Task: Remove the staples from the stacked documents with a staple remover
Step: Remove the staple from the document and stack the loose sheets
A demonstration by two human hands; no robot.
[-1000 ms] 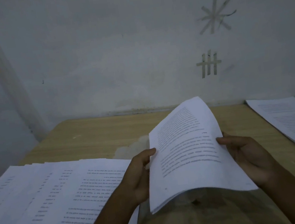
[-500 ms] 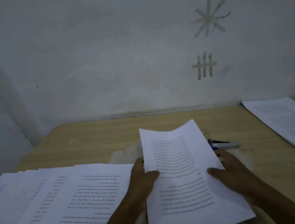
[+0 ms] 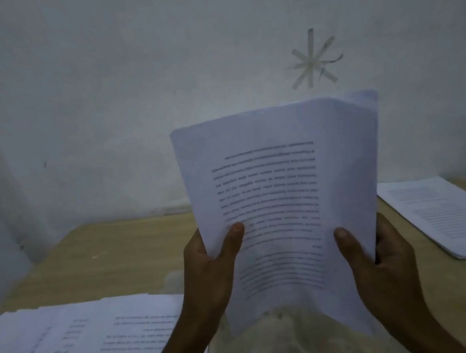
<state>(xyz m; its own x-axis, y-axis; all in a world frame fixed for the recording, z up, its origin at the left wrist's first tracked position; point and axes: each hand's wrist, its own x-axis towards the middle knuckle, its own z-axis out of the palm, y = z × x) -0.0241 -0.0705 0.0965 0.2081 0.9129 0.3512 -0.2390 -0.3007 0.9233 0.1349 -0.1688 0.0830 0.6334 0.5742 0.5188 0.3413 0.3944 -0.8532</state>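
Observation:
A white printed document (image 3: pixel 282 193) of a few sheets stands almost upright in front of me, above the wooden table (image 3: pixel 122 251). My left hand (image 3: pixel 212 272) grips its lower left edge, thumb on the printed face. On the lower right edge my right hand (image 3: pixel 378 263) holds it the same way. The top right corner of the sheets curls back. No staple shows on the page, and the staple remover is hidden behind the raised paper.
A wide spread of printed documents (image 3: pixel 70 351) covers the table at the near left. Another flat stack of papers (image 3: pixel 452 214) lies at the right edge. A pale wall (image 3: pixel 125 101) with tape marks rises behind the table.
Both hands have lifted the document from lying low over the table to standing upright before me. It now hides the blue-and-grey tool that lay on the table half a second ago.

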